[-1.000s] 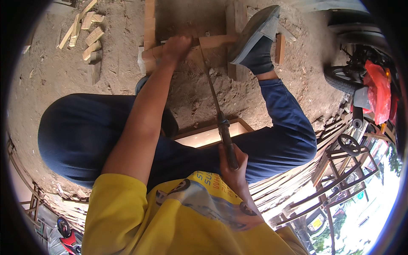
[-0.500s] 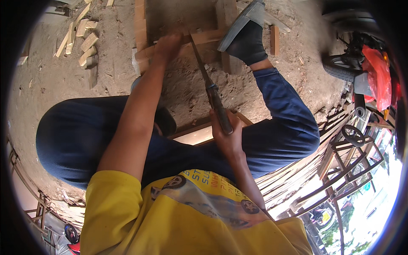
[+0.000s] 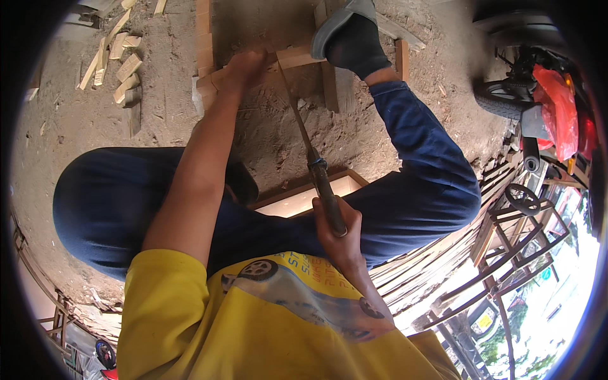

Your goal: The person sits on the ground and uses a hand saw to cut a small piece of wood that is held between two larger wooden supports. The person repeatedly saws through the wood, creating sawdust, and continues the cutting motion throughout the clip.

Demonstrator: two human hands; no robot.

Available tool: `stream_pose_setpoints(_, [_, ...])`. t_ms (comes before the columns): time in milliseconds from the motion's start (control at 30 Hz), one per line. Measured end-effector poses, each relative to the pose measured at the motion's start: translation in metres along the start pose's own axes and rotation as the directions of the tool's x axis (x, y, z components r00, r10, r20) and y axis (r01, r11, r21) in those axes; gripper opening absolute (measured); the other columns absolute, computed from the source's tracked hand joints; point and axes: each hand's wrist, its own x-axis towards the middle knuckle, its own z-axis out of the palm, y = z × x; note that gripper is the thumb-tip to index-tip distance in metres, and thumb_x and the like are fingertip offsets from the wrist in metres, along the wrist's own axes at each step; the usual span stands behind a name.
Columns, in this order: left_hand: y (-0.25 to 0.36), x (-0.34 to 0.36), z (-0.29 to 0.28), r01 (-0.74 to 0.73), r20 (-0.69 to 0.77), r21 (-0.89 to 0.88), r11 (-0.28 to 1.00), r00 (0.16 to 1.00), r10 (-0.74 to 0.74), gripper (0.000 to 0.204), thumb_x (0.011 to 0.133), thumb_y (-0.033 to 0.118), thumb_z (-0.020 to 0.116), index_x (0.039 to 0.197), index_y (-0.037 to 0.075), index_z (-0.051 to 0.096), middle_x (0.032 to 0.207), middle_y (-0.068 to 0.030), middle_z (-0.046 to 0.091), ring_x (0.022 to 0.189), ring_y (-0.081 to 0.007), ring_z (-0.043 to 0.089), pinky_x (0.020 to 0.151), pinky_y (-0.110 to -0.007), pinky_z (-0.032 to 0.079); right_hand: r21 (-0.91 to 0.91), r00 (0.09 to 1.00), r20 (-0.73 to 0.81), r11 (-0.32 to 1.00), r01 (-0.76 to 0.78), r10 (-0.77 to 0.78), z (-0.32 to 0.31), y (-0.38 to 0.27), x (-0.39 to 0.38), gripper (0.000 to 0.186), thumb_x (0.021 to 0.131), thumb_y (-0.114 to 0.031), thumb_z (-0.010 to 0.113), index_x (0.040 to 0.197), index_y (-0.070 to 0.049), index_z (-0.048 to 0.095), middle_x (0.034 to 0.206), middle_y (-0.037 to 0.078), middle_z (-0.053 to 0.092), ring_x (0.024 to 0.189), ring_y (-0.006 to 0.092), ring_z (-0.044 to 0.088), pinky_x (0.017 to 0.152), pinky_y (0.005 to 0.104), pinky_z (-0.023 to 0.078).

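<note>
My right hand (image 3: 342, 235) is wrapped round the dark handle of a handsaw (image 3: 326, 195), low in front of my shirt. The narrow saw blade (image 3: 296, 113) points away from me, seen almost edge-on, and its far end meets a strip of wood (image 3: 297, 58). At the strip's left part my left hand (image 3: 246, 67) is closed on it, right beside the blade; its fingers are partly hidden and a little blurred. On the right, my foot in a dark sock and grey sandal (image 3: 348, 47) rests at the strip's other end.
Wooden beams (image 3: 205, 47) and a block (image 3: 330, 85) lie under the strip on the dirt floor. Pale offcuts (image 3: 128, 68) are scattered at far left. A wooden frame (image 3: 354, 180) sits by my legs. At right stands a motorbike wheel (image 3: 500, 100) near a red plastic bag (image 3: 556, 107).
My right hand has drawn the saw back toward my body. The left hand stays at the strip, and the view has shifted slightly.
</note>
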Motion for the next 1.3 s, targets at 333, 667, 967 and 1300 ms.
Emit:
stream_pose_setpoints(333, [-0.001,0.002,0.018,-0.036,-0.084,0.024,0.999,0.996,0.038,0.023,0.076,0.019,0.065,0.091,0.003,0.061,0.083,-0.0179,0.067,0.083,-0.036,0.066,0.072,-0.047,0.053,-0.045,0.997,-0.039,0.997,0.06,-0.062,-0.02,0.009,-0.002,0.019,0.09,-0.012,0.065,0.078,0.002,0.061,0.054,0.0,0.049,0.053,0.0024,0.041,0.045,0.0246,0.033])
stream_pose_setpoints(667, [-0.004,-0.013,0.017,-0.11,-0.221,-0.059,0.992,0.971,0.094,0.018,0.077,0.015,0.062,0.09,0.003,0.059,0.084,-0.0184,0.067,0.082,-0.0365,0.066,0.073,-0.046,0.053,0.013,0.996,-0.022,0.996,0.091,-0.091,0.017,0.016,0.056,0.024,0.091,-0.016,0.065,0.076,0.001,0.06,0.056,-0.002,0.047,0.054,0.003,0.038,0.046,0.0258,0.031])
stream_pose_setpoints(967, [0.011,0.001,-0.01,0.083,0.102,-0.017,0.996,0.992,-0.081,0.018,0.074,0.015,0.065,0.086,0.003,0.068,0.088,-0.0204,0.069,0.086,-0.0359,0.068,0.074,-0.045,0.055,0.033,0.998,0.019,0.997,0.066,-0.067,0.034,0.014,0.113,0.026,0.093,-0.021,0.064,0.078,0.0,0.06,0.058,-0.004,0.046,0.057,0.0026,0.04,0.048,0.0246,0.032])
stream_pose_setpoints(1300, [0.009,0.0,0.003,0.104,0.023,-0.029,0.994,0.994,-0.103,0.016,0.076,0.016,0.067,0.087,0.004,0.069,0.086,-0.0195,0.069,0.083,-0.0356,0.069,0.073,-0.045,0.055,-0.019,0.998,0.012,0.998,0.063,-0.063,0.021,0.016,0.067,0.021,0.091,-0.013,0.064,0.077,0.002,0.059,0.058,0.002,0.05,0.056,0.0039,0.043,0.048,0.027,0.035])
